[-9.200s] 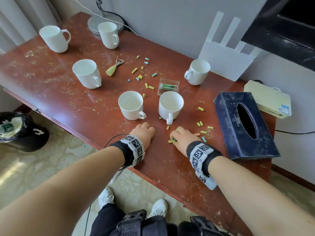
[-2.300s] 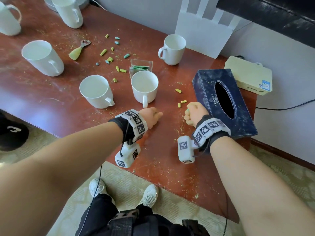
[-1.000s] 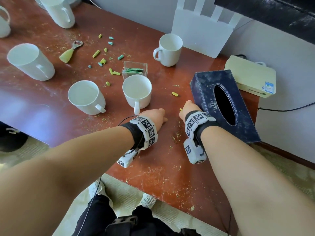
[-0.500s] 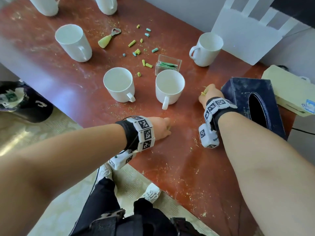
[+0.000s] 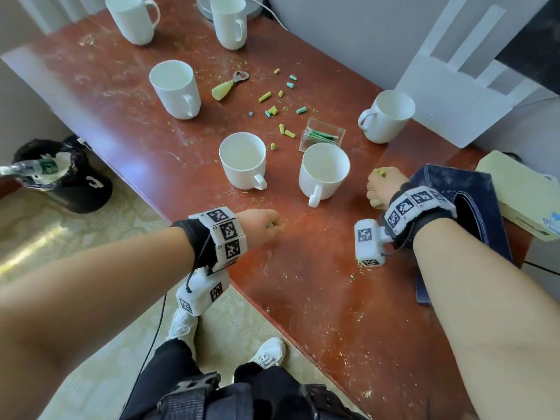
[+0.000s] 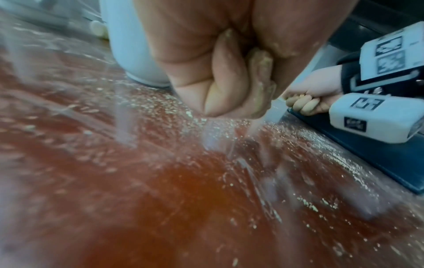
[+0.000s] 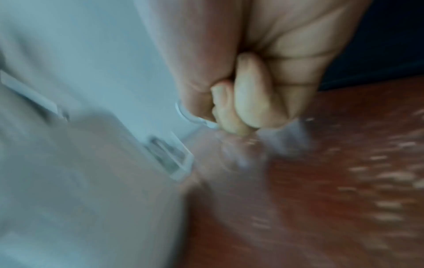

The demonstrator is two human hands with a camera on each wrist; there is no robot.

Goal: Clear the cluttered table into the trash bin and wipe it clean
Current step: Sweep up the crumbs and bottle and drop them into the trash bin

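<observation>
Small yellow-green and blue pieces (image 5: 272, 104) lie scattered on the far middle of the dusty red-brown table (image 5: 318, 283). My right hand (image 5: 383, 184) is a fist beside the dark blue tissue box (image 5: 472, 207), and yellow-green pieces (image 5: 380, 172) show at its top. In the right wrist view the right hand (image 7: 236, 101) has its fingers curled tight. My left hand (image 5: 260, 225) is a fist just above the table near the front edge. The left wrist view shows the left hand (image 6: 229, 87) with dusty curled fingers and a yellowish bit between them. A black trash bin (image 5: 60, 174) stands on the floor at the left.
Several white mugs stand on the table, the nearest two (image 5: 242, 162) (image 5: 324, 174) just beyond my hands. A bottle opener (image 5: 230, 86), a clear box of green sachets (image 5: 322, 136), a white router (image 5: 454, 80) and a cream box (image 5: 521, 192) are also there. Crumbs cover the surface.
The loose pieces that lay beside the tissue box are off the table. My right hand moved from the front edge up beside the near mug and gripped them. The left fist barely moved.
</observation>
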